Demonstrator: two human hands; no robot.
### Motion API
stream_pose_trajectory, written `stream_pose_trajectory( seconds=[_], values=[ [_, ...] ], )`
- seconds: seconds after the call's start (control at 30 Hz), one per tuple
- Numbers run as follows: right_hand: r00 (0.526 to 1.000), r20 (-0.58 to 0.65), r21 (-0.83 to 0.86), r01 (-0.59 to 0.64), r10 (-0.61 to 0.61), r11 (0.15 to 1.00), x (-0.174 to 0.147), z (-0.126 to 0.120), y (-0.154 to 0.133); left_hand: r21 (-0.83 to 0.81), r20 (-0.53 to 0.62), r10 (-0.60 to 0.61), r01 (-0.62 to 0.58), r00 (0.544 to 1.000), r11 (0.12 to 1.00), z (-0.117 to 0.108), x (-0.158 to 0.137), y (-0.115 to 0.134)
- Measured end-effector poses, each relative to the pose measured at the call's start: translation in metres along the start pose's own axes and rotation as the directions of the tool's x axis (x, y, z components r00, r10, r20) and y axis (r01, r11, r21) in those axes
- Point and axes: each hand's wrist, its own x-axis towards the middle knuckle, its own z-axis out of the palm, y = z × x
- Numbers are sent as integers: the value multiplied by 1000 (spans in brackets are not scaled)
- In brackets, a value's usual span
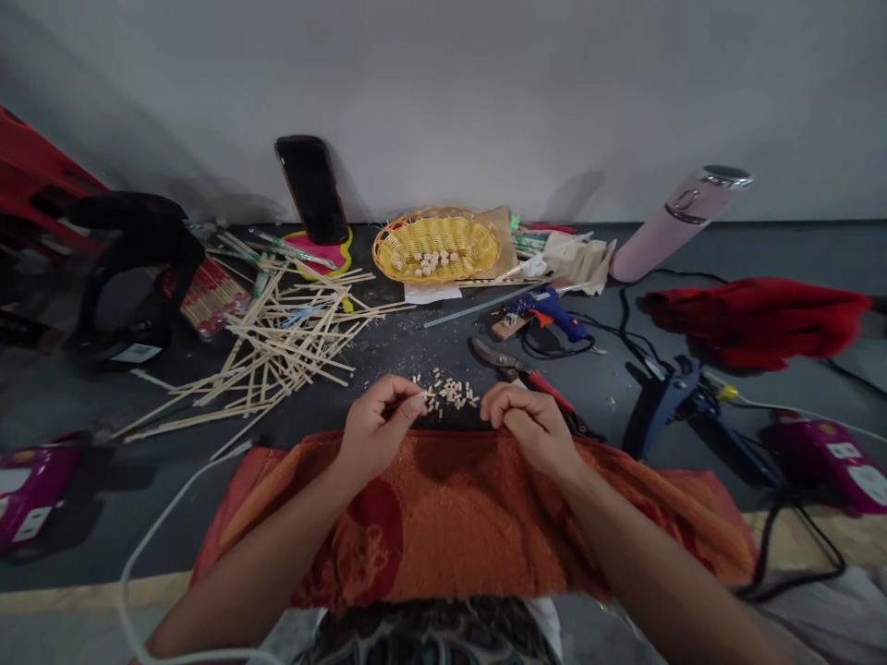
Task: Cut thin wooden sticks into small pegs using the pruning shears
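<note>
Left hand point(386, 420) and right hand point(532, 427) curl nearly closed, contents indeterminable; wooden pieces point(454, 393) between appear light, stiff: pinch mid-length.

A lane runs forward over the counter point(388, 356) between the stick pile point(277, 342) and the pruning shears point(509, 361). Short wood pieces point(454, 392) clutter its near end; a thin rod point(461, 315) slants before the basket point(454, 234).
</note>
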Motion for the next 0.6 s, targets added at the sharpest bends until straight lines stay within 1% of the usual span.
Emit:
stream_pose_trajectory(
  seconds=[0.07,0.17,0.27,0.33,0.43,0.5,0.53,0.6],
  values=[
    [999,-18,-2,-27,27,1000,0,-2,1,-14,-29,7,-7,1000,1000,-1,1,0],
    [995,-60,-47,-86,83,995,-1,-1,2,-14,-22,11,-11,1000,1000,-1,1,1],
    [988,-124,-196,-115,92,974,-1,-1,4,-16,-23,13,-13,1000,1000,-1,1,1],
    [992,-118,-322,-71,35,944,-1,-1,6,-20,-34,6,-7,999,1000,-1,1,1],
    [994,-50,-485,62,-99,872,2,1,10,-29,-41,-2,1,999,1000,0,2,0],
    [986,11,-587,141,-166,797,3,4,14,-41,-38,-2,0,999,999,0,2,1],
    [984,42,-641,161,-176,751,3,6,16,-49,-38,-1,-1,999,999,0,2,1],
    [984,89,-737,168,-153,655,3,10,21,-72,-39,-7,5,999,997,1,2,1]
  ],
)
